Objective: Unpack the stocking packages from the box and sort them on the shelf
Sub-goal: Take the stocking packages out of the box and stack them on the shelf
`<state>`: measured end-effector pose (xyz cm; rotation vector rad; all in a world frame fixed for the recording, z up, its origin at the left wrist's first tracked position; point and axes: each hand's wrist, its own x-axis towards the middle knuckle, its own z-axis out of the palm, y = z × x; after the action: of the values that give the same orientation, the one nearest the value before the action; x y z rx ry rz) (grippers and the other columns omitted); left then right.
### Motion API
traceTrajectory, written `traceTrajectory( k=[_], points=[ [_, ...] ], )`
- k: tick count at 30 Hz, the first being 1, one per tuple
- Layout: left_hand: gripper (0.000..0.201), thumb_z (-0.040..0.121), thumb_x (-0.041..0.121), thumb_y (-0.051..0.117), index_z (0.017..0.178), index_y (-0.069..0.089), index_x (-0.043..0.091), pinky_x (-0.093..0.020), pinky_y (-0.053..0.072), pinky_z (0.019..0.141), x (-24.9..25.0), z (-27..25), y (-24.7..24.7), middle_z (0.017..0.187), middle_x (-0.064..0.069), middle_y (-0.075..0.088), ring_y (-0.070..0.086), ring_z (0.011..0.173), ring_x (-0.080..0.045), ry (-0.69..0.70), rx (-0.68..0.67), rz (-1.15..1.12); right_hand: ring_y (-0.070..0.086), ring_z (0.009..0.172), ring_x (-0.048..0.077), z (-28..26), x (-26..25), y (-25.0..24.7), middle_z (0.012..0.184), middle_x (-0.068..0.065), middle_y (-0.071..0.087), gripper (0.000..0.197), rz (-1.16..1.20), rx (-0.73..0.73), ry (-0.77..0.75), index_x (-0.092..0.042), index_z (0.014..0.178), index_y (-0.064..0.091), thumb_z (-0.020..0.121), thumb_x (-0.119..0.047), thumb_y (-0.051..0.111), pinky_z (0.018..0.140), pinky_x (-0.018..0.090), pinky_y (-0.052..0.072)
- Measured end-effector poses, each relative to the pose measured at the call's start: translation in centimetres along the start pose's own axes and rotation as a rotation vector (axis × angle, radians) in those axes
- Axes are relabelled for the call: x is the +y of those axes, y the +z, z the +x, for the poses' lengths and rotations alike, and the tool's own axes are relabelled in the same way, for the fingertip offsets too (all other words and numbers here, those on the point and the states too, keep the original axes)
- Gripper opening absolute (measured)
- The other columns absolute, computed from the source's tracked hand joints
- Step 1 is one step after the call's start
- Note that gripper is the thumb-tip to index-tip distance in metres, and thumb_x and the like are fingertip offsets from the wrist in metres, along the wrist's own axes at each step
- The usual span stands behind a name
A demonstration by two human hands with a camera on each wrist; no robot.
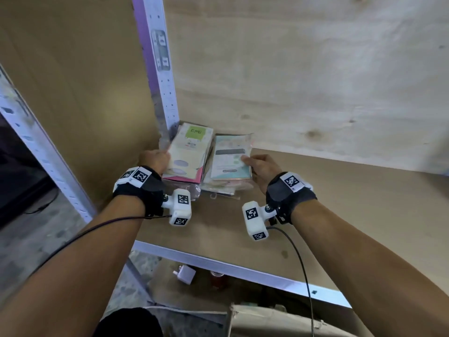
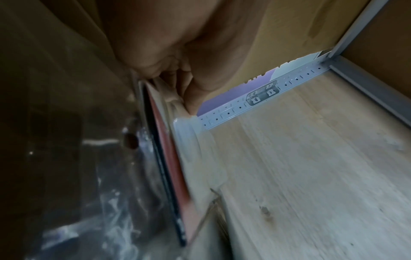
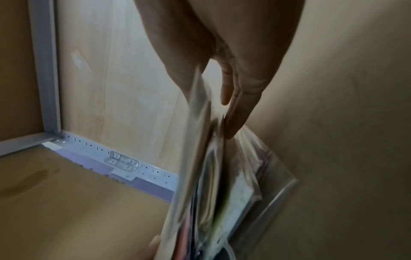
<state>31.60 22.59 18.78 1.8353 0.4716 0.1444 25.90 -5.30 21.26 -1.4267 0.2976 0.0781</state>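
The right hand (image 1: 260,170) pinches the near right corner of the top teal stocking package (image 1: 232,158), thumb on its face and fingers (image 3: 239,112) along the edge beneath. The left hand (image 1: 155,159) is curled against the left edge of the neighbouring green-label package (image 1: 189,152); the left wrist view shows its fingers (image 2: 195,88) wrapped onto that edge, so it holds the stack.

Both stacks lie flat on the shelf board (image 1: 340,203), just in front and to the right of the perforated upright post (image 1: 161,76), in the rear left corner. The teal stack lies right of the green one, the two almost touching.

I judge these packages light and thin: card inserts in glossy clear sleeves, stiff enough to keep flat but slippery against each other, so a stack could fan or slide. Squeezing each stack at its outer edges, pressing inward toward the post, looks the safest hold; lifting by the loose plastic flap would let the contents sag.

The head view alone shows the printed faces and both stacks side by side. The right wrist view shows the layered edges, with pink, dark and green inserts, and a clear sleeve (image 3: 266,184) splayed out under the pile. The left wrist view shows a red-edged package (image 2: 169,158) and crinkled film near the board.
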Motion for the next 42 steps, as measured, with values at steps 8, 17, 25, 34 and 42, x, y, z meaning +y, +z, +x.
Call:
traceTrajectory(
  k=[8, 17, 25, 34, 42],
  points=[
    [0.034, 0.088, 0.014, 0.067, 0.12, 0.067, 0.001, -0.052, 0.051, 0.1, 0.3, -1.0, 0.6, 0.119, -0.022, 0.069, 0.066, 0.111, -0.038, 0.018, -0.032, -0.039, 0.062, 0.092, 0.02, 1.6, 1.3, 1.3, 0.107, 0.006, 0.058, 0.054, -0.317, -0.002, -0.154, -0.004, 0.127, 0.042, 0.085, -0.013, 0.074, 0.077, 0.033, 0.054],
    [0.034, 0.096, 0.027, 0.062, 0.121, 0.064, 0.004, -0.025, 0.058, 0.084, 2.4, -4.9, 0.8, 0.116, -0.006, 0.07, 0.071, 0.09, -0.021, 0.124, -0.146, 0.073, 0.051, 0.128, 0.03, -0.4, 0.1, 1.1, 0.141, 0.012, 0.052, 0.053, -0.738, -0.037, -0.22, -0.005, 0.142, 0.041, 0.097, -0.031, 0.055, 0.103, 0.038, 0.043],
    [0.036, 0.096, 0.027, 0.055, 0.126, 0.06, 0.008, -0.042, 0.048, 0.1, 4.0, -10.6, -0.9, 0.126, -0.015, 0.065, 0.062, 0.112, -0.035, 0.309, 0.016, 0.27, 0.049, 0.068, 0.019, -6.4, -1.6, -3.6, 0.084, 0.006, 0.052, 0.036, -0.442, -0.132, -0.111, 0.002, 0.131, 0.047, 0.097, -0.008, 0.053, 0.06, 0.028, 0.048],
    [0.011, 0.091, 0.02, 0.067, 0.099, 0.074, 0.016, -0.026, 0.048, 0.091, 1.9, -24.1, 1.5, 0.106, -0.004, 0.071, 0.065, 0.103, -0.02, 0.484, -0.139, 0.025, 0.055, 0.062, 0.023, -19.5, -1.0, -10.8, 0.073, 0.011, 0.06, 0.007, -0.475, -0.169, -0.213, -0.001, 0.101, 0.057, 0.098, -0.005, 0.053, 0.058, 0.027, 0.045],
    [0.013, 0.092, 0.026, 0.066, 0.081, 0.07, 0.022, -0.02, 0.051, 0.066, -4.5, -36.0, 5.5, 0.073, 0.003, 0.07, 0.061, 0.068, -0.011, 0.413, -0.512, 0.035, 0.058, 0.066, 0.026, -29.3, 5.5, -16.6, 0.08, 0.015, 0.065, 0.007, -0.7, -0.199, -0.128, 0.0, 0.099, 0.059, 0.094, -0.005, 0.057, 0.061, 0.028, 0.05]
  ],
)
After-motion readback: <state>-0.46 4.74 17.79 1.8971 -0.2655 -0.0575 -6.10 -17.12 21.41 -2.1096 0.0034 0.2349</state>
